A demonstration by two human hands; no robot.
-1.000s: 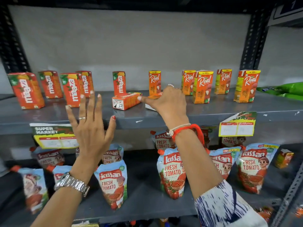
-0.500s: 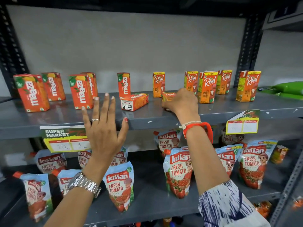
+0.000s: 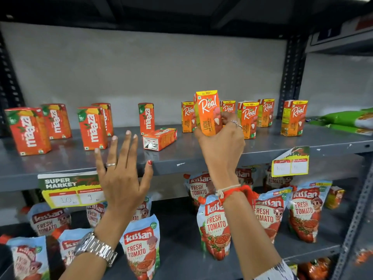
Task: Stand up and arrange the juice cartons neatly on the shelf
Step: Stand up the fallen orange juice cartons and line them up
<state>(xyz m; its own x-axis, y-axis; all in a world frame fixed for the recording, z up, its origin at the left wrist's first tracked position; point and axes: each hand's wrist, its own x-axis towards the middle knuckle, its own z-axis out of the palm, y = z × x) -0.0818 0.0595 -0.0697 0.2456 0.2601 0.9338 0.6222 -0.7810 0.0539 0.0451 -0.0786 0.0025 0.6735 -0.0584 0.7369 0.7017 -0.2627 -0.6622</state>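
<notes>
My right hand (image 3: pixel 222 142) grips an orange Real juice carton (image 3: pixel 207 112) and holds it upright just above the grey upper shelf (image 3: pixel 181 158). Behind it several more Real cartons (image 3: pixel 248 118) stand upright along the right part of the shelf. Red Maaza cartons (image 3: pixel 92 128) stand on the left part. One Maaza carton (image 3: pixel 159 138) lies on its side near the middle. My left hand (image 3: pixel 123 176) hovers in front of the shelf edge with fingers spread and empty.
Green packets (image 3: pixel 347 120) lie at the shelf's far right. Price tags (image 3: pixel 290 166) hang from the shelf edge. Kissan tomato ketchup pouches (image 3: pixel 141 247) fill the lower shelf. A dark upright post (image 3: pixel 290 73) bounds the bay on the right.
My right hand closed on the fallen Real carton, lifted it off the shelf and turned it upright. My left hand rose slightly, staying spread.
</notes>
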